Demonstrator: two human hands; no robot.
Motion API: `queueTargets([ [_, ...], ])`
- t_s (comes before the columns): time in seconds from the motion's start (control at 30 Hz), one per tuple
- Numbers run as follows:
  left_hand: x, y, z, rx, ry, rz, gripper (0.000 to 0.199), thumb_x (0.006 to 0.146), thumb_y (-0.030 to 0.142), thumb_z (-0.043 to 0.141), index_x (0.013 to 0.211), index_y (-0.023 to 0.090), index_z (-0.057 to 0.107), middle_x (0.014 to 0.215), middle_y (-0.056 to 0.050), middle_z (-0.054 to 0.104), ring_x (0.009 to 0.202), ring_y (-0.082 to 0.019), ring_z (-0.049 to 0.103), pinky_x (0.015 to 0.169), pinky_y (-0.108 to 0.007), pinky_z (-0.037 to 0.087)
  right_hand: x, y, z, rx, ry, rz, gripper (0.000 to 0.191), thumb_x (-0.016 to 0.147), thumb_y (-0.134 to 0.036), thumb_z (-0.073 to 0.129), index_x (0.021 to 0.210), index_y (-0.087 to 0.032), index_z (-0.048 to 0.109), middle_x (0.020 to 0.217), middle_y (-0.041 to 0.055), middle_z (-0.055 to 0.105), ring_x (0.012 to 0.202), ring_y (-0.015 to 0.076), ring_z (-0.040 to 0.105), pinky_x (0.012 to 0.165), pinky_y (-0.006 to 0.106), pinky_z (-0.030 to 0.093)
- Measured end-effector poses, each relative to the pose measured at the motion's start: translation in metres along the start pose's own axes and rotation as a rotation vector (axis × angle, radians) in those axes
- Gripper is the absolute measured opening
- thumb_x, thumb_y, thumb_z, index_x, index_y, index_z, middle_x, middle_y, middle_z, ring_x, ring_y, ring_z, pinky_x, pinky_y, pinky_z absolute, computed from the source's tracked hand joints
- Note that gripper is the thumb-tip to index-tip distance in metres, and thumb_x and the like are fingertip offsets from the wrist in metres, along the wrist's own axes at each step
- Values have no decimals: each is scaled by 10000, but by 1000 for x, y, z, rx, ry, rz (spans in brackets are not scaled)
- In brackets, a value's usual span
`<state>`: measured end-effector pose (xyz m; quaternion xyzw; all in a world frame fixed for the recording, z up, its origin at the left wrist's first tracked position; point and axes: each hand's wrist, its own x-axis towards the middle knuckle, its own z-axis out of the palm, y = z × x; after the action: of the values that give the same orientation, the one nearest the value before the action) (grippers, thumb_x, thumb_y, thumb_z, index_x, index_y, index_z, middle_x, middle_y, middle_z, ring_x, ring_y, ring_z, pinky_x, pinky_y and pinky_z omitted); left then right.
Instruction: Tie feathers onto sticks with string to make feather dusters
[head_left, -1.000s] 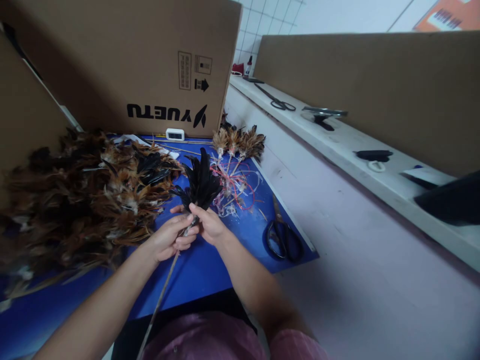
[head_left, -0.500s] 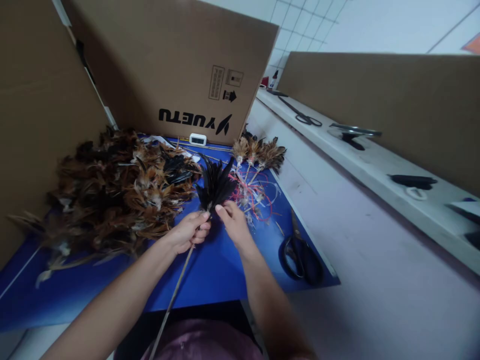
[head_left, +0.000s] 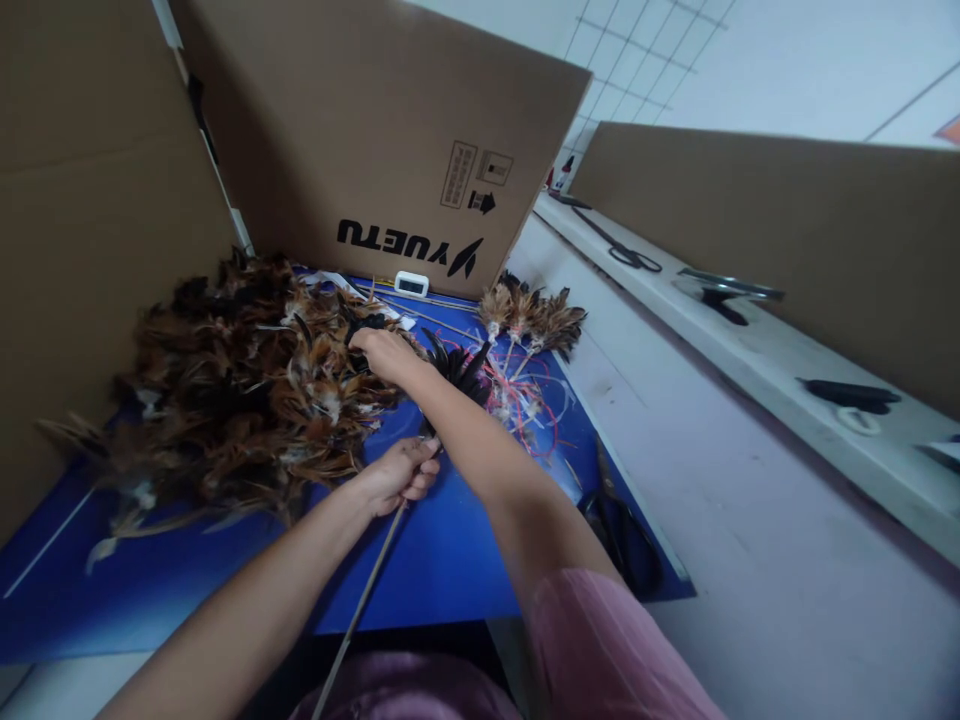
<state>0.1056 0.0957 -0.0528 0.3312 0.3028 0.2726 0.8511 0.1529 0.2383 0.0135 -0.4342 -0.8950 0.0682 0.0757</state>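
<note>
My left hand (head_left: 405, 475) is closed around a thin stick (head_left: 360, 610) just below a tuft of black feathers (head_left: 463, 372) at its upper end. The stick slants down toward my lap. My right hand (head_left: 381, 352) reaches across, over the right side of a large pile of brown feathers (head_left: 225, 390), at some dark feathers there. Its fingertips are down among them, and what they hold, if anything, is hidden. My right forearm covers part of the black tuft.
Finished-looking brown feather bundles (head_left: 532, 318) lie at the back right beside tangled pink and white strings (head_left: 536, 400). Black-handled scissors (head_left: 626, 540) rest at the right edge. Cardboard panels (head_left: 375, 130) stand behind. A white ledge (head_left: 750, 330) holds tools.
My right hand has left the black tuft and moved up and left to the feather pile. My left hand still grips the stick. The view has shifted slightly.
</note>
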Motion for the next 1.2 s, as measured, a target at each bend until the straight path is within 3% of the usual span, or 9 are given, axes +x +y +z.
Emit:
queueTargets([
  [0.17, 5, -7, -7, -1, -15, -6, 322, 783, 354, 625, 684, 189, 368, 544, 85, 341, 358, -3, 159, 327, -142, 69, 31, 10, 15, -191, -81, 0, 487, 871, -35, 362, 1282, -237, 527, 1264, 96, 546, 1039, 209, 572, 844, 325, 448],
  [0.33, 3, -3, -6, -13, -15, -12, 370, 781, 404, 639, 676, 199, 349, 526, 93, 326, 356, -8, 147, 328, -154, 58, 31, 10, 5, -294, -38, -21, 281, 876, -145, 457, 1060, -168, 669, 1175, 138, 576, 1124, 299, 492, 871, 399, 405],
  [0.4, 1, 0, -4, -15, -21, -23, 370, 794, 411, 628, 678, 203, 345, 510, 96, 321, 351, -12, 145, 326, -158, 60, 29, 12, -4, -270, -5, -48, 222, 857, -179, 513, 1007, -161, 675, 1156, 130, 592, 1109, 290, 495, 860, 380, 390],
  [0.6, 1, 2, -3, -16, -20, -26, 381, 793, 410, 633, 676, 207, 334, 492, 100, 317, 348, -17, 150, 319, -154, 62, 21, 23, -39, 35, 26, -20, 98, 813, -181, 575, 861, -140, 649, 848, 45, 651, 792, 162, 550, 722, 263, 365],
  [0.87, 1, 1, -4, -1, -25, -8, 396, 779, 414, 653, 660, 199, 342, 492, 98, 317, 354, -14, 152, 320, -151, 61, -12, 26, -85, 508, 144, -97, 99, 742, -229, 616, 716, -142, 576, 719, -35, 569, 718, 114, 499, 733, 257, 381],
  [1.2, -1, 3, -5, 46, 3, -22, 414, 776, 441, 653, 637, 191, 353, 471, 101, 288, 359, -7, 146, 327, -147, 57, -60, 18, -93, 898, 100, 8, 117, 626, -133, 674, 678, -165, 575, 663, -61, 569, 657, 100, 508, 669, 236, 408],
])
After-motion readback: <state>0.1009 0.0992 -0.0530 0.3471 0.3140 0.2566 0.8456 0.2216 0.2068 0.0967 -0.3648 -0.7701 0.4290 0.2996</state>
